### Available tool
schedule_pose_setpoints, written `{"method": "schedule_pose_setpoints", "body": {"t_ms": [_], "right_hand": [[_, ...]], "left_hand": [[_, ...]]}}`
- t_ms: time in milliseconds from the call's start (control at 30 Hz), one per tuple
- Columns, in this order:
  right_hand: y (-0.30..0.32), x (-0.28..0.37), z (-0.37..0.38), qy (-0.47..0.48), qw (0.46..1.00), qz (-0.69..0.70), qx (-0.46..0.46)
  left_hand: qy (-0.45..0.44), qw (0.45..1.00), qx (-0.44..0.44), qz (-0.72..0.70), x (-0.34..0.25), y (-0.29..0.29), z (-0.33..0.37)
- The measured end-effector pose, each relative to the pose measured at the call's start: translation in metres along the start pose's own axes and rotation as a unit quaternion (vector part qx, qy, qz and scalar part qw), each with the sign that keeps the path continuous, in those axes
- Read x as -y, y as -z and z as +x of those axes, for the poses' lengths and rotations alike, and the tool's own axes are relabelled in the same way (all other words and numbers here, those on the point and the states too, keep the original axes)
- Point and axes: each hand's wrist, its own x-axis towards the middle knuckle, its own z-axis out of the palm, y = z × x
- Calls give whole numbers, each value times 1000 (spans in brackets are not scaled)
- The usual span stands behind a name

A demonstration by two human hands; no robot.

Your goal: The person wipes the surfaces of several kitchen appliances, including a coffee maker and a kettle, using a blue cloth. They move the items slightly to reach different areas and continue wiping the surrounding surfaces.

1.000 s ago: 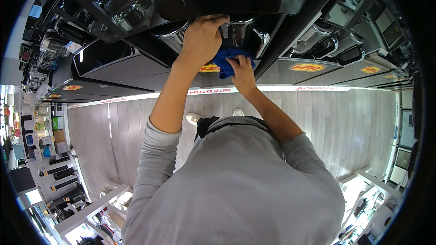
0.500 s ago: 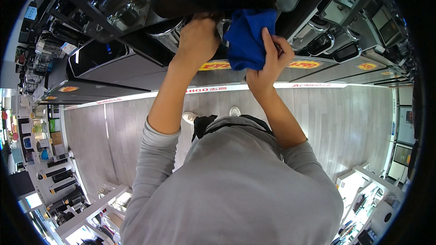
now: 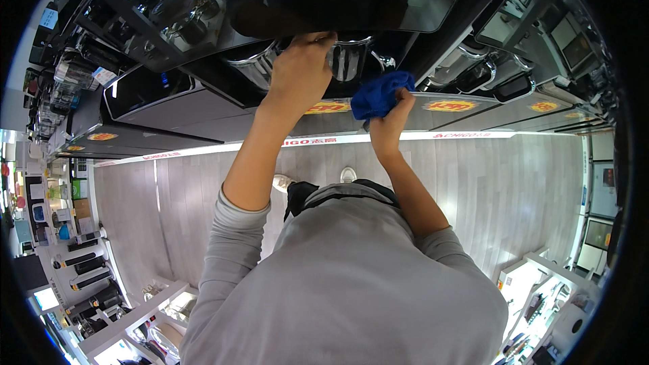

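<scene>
So the right hand (image 3: 391, 122) is pinching a crumpled royal-blue cloth (image 3: 378, 94), just in front and right of a shiny cylindrical metal vessel (image 3: 347, 64). Left hand (image 3: 301, 76)'s up by a glossy black panel (image 3: 331, 0), can't tell if it's gripping anything.

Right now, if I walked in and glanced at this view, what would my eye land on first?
Most likely the bright blue cloth, bunched in the right hand just right of the upper middle. To its left, the left hand is at the lower edge of a dark glossy panel, with shiny metal vessels around it. The grey shirt fills the lower middle.
</scene>
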Motion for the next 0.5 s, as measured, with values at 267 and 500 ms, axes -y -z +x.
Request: {"method": "schedule_pose_setpoints", "body": {"t_ms": [267,500], "right_hand": [[-29,-77,-34,-342,921,164,85],[-47,-113,-54,-553,782,284,-46]], "left_hand": [[-20,1000,-21,3,11,-2,1],[53,975,-92,-193,35,20,-31]]}}
